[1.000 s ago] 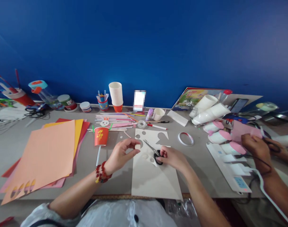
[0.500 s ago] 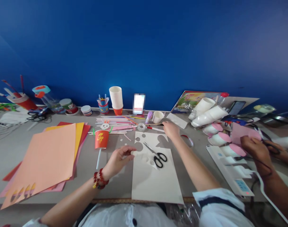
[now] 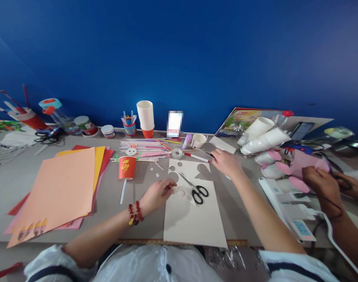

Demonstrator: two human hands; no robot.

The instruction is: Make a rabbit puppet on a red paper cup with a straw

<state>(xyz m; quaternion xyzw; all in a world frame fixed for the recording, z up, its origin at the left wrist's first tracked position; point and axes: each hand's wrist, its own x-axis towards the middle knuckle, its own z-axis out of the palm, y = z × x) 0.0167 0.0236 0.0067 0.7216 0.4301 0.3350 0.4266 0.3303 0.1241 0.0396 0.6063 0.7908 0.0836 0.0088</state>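
Note:
My left hand rests at the left edge of a white sheet, its fingers pinched on a small white paper circle. Black-handled scissors lie on the sheet just right of it, with nothing touching them. My right hand is stretched out beyond the sheet's far right corner. Its fingers are curled round what looks like a black pen, of which only the tip shows. A red-capped marker lies close by.
An orange cup on a straw stands left of the sheet, beside a stack of coloured paper. Straws, a tape roll and stacked cups lie at the back. At the right, another person's hands hold pink paper above a power strip.
My right hand let go of the scissors, reached to the pens at the back, and has drawn slightly back with one. My left hand lowered the paper circle to the sheet.

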